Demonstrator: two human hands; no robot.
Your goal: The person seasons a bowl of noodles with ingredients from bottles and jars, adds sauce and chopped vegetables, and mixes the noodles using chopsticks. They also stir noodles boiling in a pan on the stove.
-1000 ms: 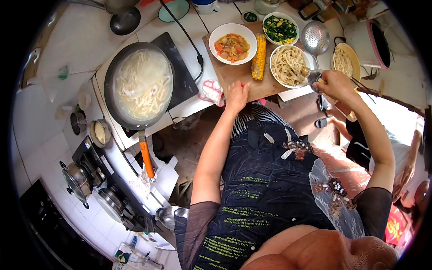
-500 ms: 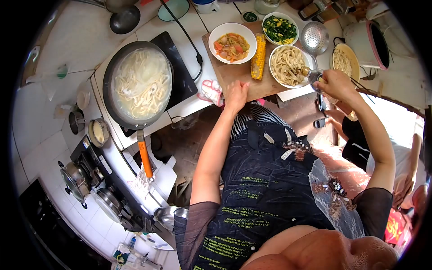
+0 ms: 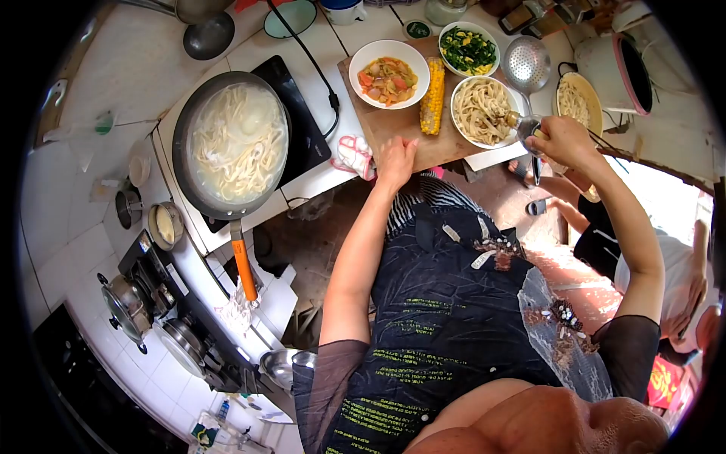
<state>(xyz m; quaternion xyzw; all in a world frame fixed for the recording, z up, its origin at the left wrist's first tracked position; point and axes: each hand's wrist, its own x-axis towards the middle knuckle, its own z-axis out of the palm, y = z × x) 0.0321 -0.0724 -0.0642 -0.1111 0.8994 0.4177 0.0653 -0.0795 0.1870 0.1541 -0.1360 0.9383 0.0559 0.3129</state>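
Note:
My right hand [image 3: 566,142] is wrapped round a small glass bottle [image 3: 528,129], tilted with its mouth over a white bowl of noodles [image 3: 478,112]. The noodles nearest the mouth look darker. My left hand [image 3: 396,160] lies on the near edge of a wooden cutting board [image 3: 365,119], holding nothing, its fingers partly bent. On the board stand the noodle bowl and a bowl of chopped vegetables [image 3: 388,74], with a corn cob [image 3: 432,97] between them. Behind the noodles is a bowl of greens with egg [image 3: 469,50].
At left a pan of noodles in cloudy liquid [image 3: 240,144] sits on a black cooktop [image 3: 296,113], its orange handle [image 3: 243,268] sticking out towards me. A slotted ladle [image 3: 526,64] and a yellowish bowl of noodles [image 3: 578,102] are at right. Another person [image 3: 658,272] is at lower right.
Both hands and the tilted bottle stay almost in place. The other person at the right has shifted, with a foot and an arm in new positions.

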